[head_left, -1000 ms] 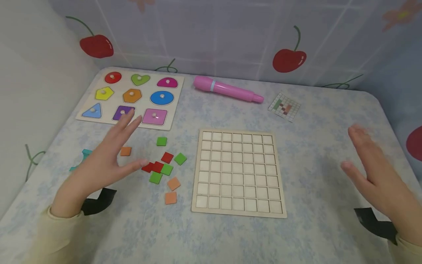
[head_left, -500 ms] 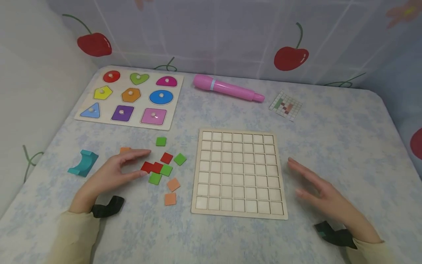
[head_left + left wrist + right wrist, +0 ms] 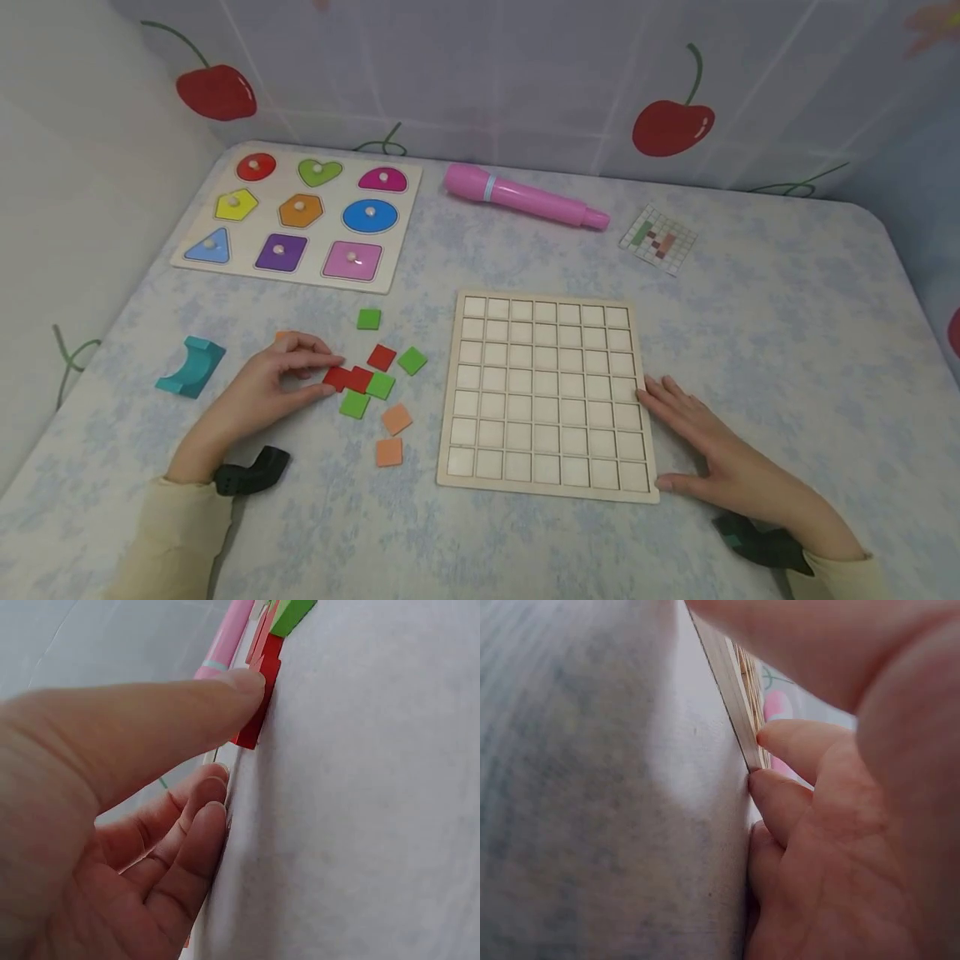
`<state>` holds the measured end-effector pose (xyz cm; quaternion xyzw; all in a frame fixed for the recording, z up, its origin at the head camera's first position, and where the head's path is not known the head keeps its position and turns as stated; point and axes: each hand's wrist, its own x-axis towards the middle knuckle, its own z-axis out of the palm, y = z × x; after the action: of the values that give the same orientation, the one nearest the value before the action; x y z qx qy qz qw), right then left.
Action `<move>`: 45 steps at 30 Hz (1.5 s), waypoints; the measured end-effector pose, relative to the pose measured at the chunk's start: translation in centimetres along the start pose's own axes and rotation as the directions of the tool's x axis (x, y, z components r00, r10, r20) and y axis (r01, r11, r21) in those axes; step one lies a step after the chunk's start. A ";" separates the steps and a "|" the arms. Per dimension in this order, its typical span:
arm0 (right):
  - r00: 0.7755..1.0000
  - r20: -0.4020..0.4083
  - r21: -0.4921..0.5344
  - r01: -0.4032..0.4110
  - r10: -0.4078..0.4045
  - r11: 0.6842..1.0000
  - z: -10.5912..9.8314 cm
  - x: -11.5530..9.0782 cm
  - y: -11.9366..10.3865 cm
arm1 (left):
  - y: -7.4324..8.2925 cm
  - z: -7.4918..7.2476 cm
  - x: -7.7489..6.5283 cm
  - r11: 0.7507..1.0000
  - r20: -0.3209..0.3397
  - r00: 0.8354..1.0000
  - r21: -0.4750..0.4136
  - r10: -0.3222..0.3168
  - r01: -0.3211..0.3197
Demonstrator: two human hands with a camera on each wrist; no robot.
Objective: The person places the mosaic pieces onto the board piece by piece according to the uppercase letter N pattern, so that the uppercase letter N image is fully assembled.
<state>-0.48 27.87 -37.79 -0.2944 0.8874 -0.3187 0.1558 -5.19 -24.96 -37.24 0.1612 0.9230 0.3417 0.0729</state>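
My left hand (image 3: 262, 387) has its thumb and a finger at the edges of a red square tile (image 3: 337, 379) on the table. In the left wrist view the thumb's tip touches that red tile (image 3: 259, 724); the thumb may hide the index finger. More red, green and orange tiles lie close by, among them a second red tile (image 3: 361, 381) and a green tile (image 3: 379, 386). My right hand (image 3: 720, 454) rests at the right edge of the wooden grid board (image 3: 551, 492), fingertips and thumb touching its side. The board's squares hold no tiles.
A knobbed shape puzzle (image 3: 318, 233) lies at the back left, beside a pink pen-like toy (image 3: 528, 198). A small pattern card (image 3: 660, 240) lies at the back right. Left of my left hand sits a teal arch block (image 3: 192, 368). Cherry-print fabric rises behind.
Both hands have come down from above the table. The left has closed its fingers in on the red tile; the right has moved left to the board's edge.
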 end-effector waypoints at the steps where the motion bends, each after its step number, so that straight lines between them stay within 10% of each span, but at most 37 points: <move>1: 1.000 -0.002 -0.006 -0.008 0.008 1.000 0.0 0.0 0.0 | 0.0 0.1 0.1 1.000 -0.006 1.000 0.008 0.000 0.000; 45: 0.998 -0.052 -0.037 -0.044 0.042 0.998 0.7 0.1 -0.5 | 0.5 0.3 -0.6 0.998 -0.064 0.996 0.016 -0.060 0.061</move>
<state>-0.03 27.22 -37.97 -0.2701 0.9031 -0.3057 0.1342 -4.47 -24.61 -37.13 0.1230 0.9324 0.3358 0.0521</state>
